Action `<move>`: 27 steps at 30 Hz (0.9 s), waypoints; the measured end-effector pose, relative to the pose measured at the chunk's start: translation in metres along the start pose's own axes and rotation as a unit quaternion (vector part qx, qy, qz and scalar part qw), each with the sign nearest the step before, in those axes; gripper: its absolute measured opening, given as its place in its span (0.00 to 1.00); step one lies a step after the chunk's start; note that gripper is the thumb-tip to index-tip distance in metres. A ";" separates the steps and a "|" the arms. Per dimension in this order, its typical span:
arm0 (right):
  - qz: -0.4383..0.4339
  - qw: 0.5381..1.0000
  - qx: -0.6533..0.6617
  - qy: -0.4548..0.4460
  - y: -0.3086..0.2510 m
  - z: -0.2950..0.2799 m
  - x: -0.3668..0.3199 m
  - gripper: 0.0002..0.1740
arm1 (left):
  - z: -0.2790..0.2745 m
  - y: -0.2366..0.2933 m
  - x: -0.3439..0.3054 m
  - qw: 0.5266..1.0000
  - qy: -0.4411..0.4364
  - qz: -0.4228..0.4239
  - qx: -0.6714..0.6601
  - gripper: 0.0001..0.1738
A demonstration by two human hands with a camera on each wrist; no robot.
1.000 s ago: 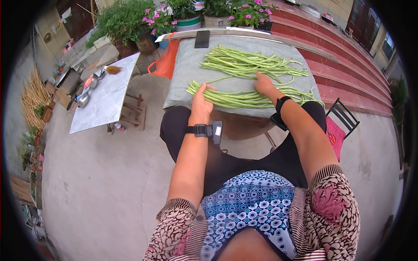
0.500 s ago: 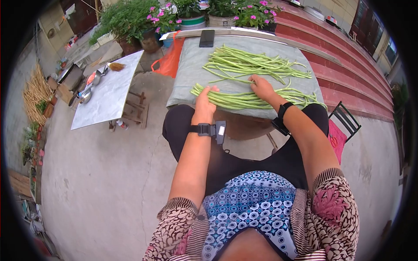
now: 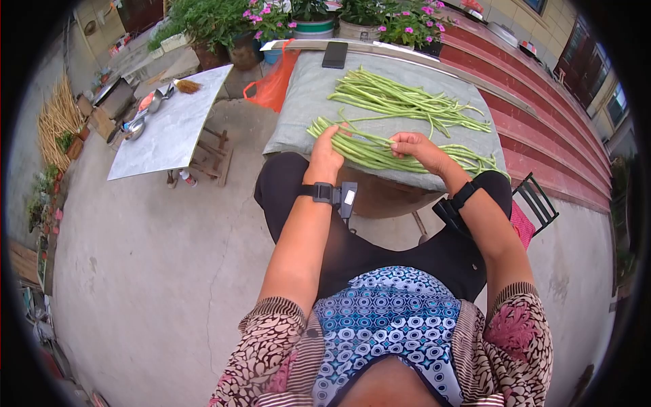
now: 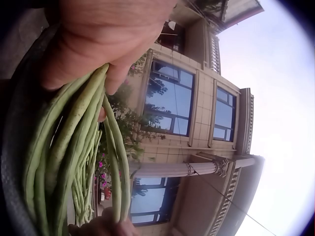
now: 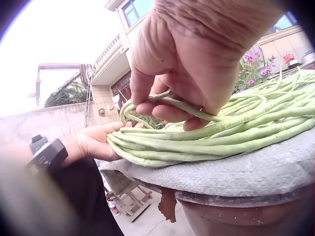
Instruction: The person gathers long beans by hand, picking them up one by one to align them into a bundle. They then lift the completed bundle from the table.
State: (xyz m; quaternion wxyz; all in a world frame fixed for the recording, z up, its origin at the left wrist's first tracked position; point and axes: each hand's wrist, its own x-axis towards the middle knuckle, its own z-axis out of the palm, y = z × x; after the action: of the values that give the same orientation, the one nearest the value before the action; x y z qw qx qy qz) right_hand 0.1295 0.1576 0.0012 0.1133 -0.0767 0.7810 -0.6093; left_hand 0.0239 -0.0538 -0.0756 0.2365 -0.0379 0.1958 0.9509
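Head view: long beans (image 3: 366,154) lie left-to-right; left hand (image 3: 327,152) curls its fingers round their left ends, right hand (image 3: 415,146) pinches one strand alongside.

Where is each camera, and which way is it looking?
Head: on the head, looking down at beans on the table; lap, left hand and right hand show.
Left wrist: on that wrist, looking up past the left hand at beans, a building and sky.
Right wrist: on that wrist, looking sideways along the table; right hand pinches beans, left hand holds their ends.
Shared: all three show the same beans.
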 end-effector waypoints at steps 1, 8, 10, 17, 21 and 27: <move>0.008 1.000 -0.005 -0.008 -0.002 -0.001 -0.003 0.10 | 0.003 0.001 -0.001 1.000 -0.003 0.002 -0.001 0.20; 0.031 0.990 -0.137 -0.019 -0.009 -0.007 -0.016 0.10 | 0.015 0.001 -0.008 0.999 -0.026 0.014 -0.014 0.22; 0.014 0.979 -0.202 -0.005 -0.015 -0.008 -0.020 0.10 | 0.018 0.002 -0.011 0.999 -0.046 0.018 -0.019 0.22; -0.002 0.965 -0.262 0.005 -0.015 -0.014 -0.027 0.09 | 0.023 0.003 -0.015 0.995 -0.084 0.033 -0.031 0.23; 0.006 0.946 -0.323 -0.008 -0.016 -0.017 -0.030 0.10 | 0.019 0.001 -0.014 0.996 -0.073 0.055 -0.025 0.25; -0.011 0.936 -0.352 0.003 -0.009 -0.026 -0.033 0.11 | 0.018 0.001 -0.012 0.995 -0.073 0.061 -0.030 0.27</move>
State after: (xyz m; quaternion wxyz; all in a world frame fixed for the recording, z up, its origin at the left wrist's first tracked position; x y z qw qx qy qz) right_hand 0.1539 0.1877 0.0184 0.0696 -0.1183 0.9450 -0.2969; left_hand 0.0340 -0.0526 -0.0568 0.1908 0.0366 0.1516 0.9692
